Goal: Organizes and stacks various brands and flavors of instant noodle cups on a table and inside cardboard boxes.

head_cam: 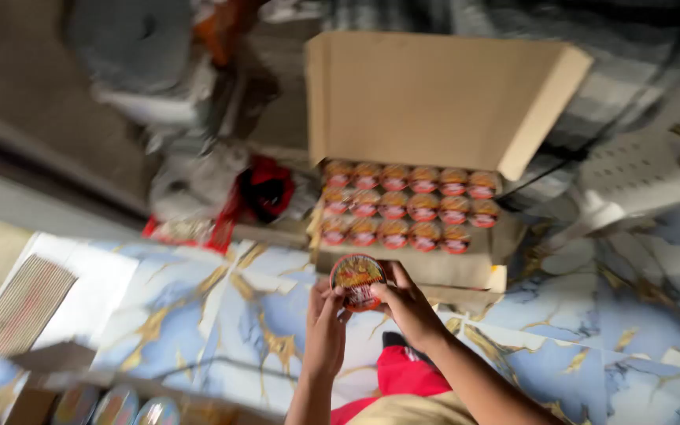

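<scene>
Head view: both hands [371, 311] hold a cup [357, 281] (blurred, perhaps noodles) before the carton [434, 102].

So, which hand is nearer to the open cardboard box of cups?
Right. The right hand grips the round cup just below the cardboard box; the left hand sits lower, further left.

I see the open brown cardboard box [434, 102] behind both hands; small round red-lidded cups [407, 206] lie in it in rows; the marbled blue-white floor [198, 315] is under it.
</scene>
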